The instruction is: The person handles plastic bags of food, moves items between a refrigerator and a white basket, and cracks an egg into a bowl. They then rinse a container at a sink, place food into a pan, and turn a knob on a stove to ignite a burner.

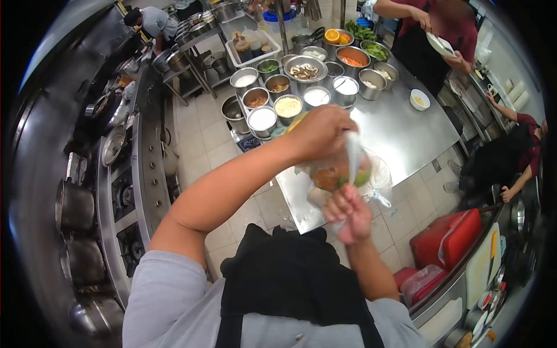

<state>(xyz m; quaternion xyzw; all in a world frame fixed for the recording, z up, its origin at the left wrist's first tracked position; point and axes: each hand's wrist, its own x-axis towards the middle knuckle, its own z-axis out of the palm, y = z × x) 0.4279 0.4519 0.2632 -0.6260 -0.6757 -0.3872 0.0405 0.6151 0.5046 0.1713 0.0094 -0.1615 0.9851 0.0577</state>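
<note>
The left arm reaches forward, bare and bent at the elbow, with the left hand (322, 133) clenched, knuckles up. The right hand (348, 213) is lower and nearer, fingers pinched closed.

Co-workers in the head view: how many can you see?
3. A person in grey at the top left; a person in a black apron holding a plate beyond the steel table; a person bent low at the right edge. Others may be hidden.

Contents of the plastic bag (339, 174) are blurred; left hand (322, 132) hides its top.
</note>
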